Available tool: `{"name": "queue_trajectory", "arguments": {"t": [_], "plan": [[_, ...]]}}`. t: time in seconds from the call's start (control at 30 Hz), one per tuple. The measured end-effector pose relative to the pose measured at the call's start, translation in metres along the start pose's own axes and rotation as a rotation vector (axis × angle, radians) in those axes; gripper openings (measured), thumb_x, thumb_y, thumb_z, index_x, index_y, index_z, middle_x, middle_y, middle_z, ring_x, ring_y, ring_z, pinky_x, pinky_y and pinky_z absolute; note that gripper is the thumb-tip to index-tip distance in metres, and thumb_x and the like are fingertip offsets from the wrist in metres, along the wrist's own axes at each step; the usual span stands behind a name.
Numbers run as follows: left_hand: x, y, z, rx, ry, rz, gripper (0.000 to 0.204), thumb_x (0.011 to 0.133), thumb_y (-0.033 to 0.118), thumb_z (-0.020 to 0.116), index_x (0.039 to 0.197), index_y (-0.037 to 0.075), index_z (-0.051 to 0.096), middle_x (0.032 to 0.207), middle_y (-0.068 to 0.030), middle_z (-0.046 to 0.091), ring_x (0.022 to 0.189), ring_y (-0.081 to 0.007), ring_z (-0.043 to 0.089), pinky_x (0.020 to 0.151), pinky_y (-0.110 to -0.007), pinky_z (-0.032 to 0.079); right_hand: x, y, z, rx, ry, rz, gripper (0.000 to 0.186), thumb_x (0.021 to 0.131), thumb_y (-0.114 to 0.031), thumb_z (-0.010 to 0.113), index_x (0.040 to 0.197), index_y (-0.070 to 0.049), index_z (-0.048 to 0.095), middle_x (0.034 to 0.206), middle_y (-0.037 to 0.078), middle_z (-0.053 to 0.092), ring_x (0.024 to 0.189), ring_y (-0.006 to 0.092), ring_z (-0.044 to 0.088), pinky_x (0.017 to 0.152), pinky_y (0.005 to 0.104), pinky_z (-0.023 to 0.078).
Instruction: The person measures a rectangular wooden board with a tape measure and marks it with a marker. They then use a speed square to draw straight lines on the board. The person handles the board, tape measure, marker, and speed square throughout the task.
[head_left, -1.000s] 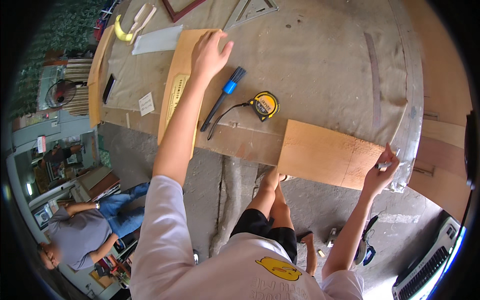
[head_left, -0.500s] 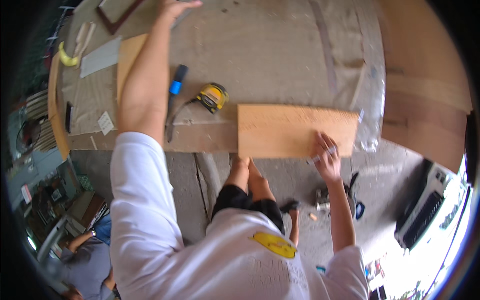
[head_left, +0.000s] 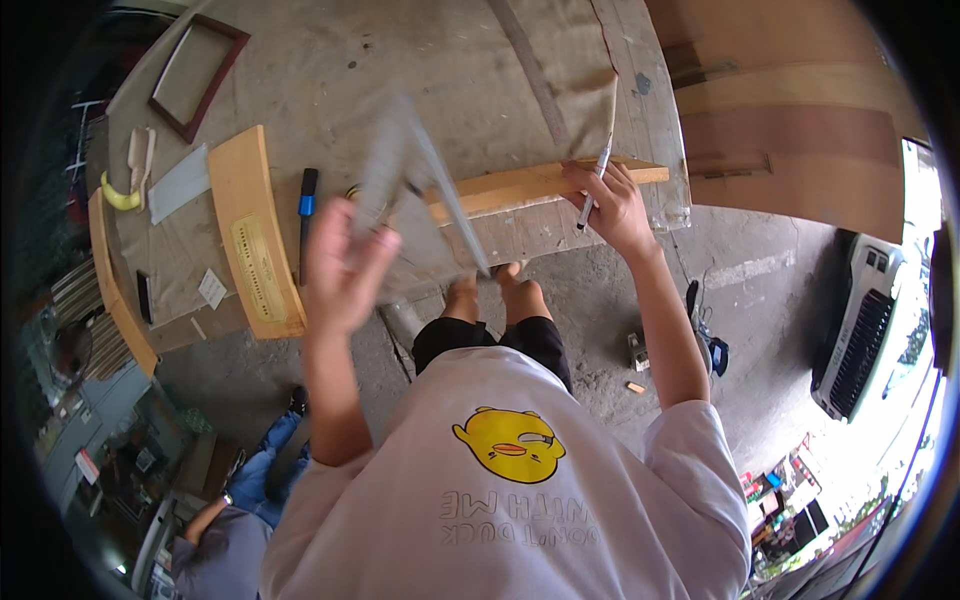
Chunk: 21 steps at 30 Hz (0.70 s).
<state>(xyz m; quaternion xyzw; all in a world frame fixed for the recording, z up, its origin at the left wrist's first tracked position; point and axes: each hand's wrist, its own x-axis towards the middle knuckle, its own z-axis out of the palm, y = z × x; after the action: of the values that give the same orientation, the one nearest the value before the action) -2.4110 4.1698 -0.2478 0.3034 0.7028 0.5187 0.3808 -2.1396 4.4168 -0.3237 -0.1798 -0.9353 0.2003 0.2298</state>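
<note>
My left hand (head_left: 343,262), smeared by motion, is closed on a grey triangular set square (head_left: 432,165), also blurred, above the table's near edge. To the right, a wooden board (head_left: 515,186) is tipped up so that mostly its narrow side shows. My right hand (head_left: 612,205) grips this board near its right end and has a slim white pen (head_left: 597,180) between the fingers. The set square overlaps the board's left end in the picture; whether they touch I cannot tell. Behind my left hand, a tape measure is mostly hidden.
A blue-and-black marker (head_left: 306,208) and a curved wooden piece with a label (head_left: 250,225) lie left on the cloth-covered table (head_left: 450,60). Farther left are a dark frame (head_left: 238,42) and a banana-like yellow thing (head_left: 118,196). Another person (head_left: 225,550) is at lower left.
My left hand has come back from the table's far side, bringing the set square. The board has gone from lying flat to tipped up, with my right hand now gripping it.
</note>
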Motion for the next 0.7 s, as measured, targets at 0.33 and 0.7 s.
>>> {"name": "queue_trajectory", "arguments": {"t": [0.33, 0.7], "plan": [[-0.062, 0.005, 0.153, -0.550, 0.361, -0.205, 0.035, 0.102, 0.034, 0.058, 0.121, 0.009, 0.043, 0.087, 0.0014, 0.051, 0.074, -0.0054, 0.048, 0.065, -0.021, 0.042, -0.003, 0.015, 0.004, 0.069, 0.025, -0.008, 0.037, 0.079, -0.018, 0.078, 0.113, -0.008, 0.065, 0.093, 0.007, 0.070, 0.082, 0.0274, 0.065, 0.075, 0.0389, 0.051], [-0.031, -0.066, 0.217, -0.663, 0.669, -0.127, 0.030, 0.102, 0.029, 0.058, 0.120, 0.012, 0.042, 0.110, -0.0049, 0.058, 0.089, -0.0159, 0.058, 0.072, -0.034, 0.050, -0.007, 0.021, -0.002, 0.128, 0.012, -0.076, 0.043, 0.081, -0.028, 0.077, 0.118, -0.012, 0.064, 0.113, 0.001, 0.071, 0.084, 0.0228, 0.066, 0.074, 0.0350, 0.050]]}}
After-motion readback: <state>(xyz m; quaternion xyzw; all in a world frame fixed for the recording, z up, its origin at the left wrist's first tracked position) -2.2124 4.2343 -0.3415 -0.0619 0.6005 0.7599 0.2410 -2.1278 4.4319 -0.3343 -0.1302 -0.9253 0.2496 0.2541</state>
